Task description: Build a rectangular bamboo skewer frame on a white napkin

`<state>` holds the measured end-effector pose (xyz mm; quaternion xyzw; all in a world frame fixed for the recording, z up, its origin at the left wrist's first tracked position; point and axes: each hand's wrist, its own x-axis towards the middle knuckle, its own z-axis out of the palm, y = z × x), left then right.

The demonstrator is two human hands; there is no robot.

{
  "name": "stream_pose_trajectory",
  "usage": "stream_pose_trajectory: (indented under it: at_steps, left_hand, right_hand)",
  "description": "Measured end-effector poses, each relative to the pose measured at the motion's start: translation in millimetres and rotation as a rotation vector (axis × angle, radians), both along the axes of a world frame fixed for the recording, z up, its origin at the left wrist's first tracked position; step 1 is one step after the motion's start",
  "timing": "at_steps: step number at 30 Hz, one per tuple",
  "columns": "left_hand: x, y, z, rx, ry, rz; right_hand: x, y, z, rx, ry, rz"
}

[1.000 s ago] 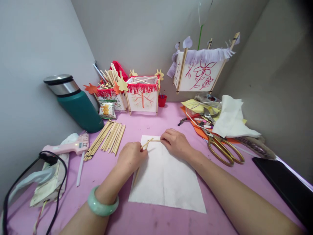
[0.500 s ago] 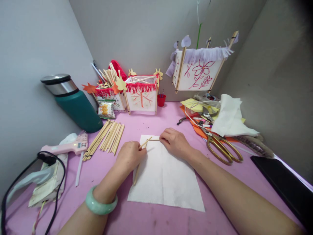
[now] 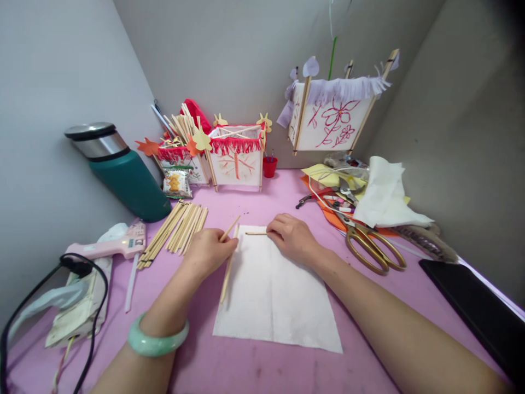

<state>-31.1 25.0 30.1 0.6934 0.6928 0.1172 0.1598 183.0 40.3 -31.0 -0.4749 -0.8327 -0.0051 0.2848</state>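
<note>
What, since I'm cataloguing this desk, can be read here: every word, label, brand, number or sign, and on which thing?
No text can be read with certainty.
Snack packet: printed, but the lettering is too small and blurred to read.
Glue gun: small markings on its side, too blurred to make out.

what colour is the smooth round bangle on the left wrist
The smooth round bangle is pale green, best seen in the head view.
</note>
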Motion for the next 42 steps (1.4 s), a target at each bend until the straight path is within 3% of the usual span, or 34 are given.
stream_pose_trajectory:
  at_steps: [8,42]
  left_hand:
    - [13.7,-1.6,-13.1,-0.048,0.007,-0.069]
    - [9.5,-3.0,-20.0,0.048,0.155,-0.142]
  right_hand:
    - [-0.2,-0.5,1.5,-0.001,0.002,0.007]
    - [-1.9,-3.7,2.8,-0.006,0.000,0.010]
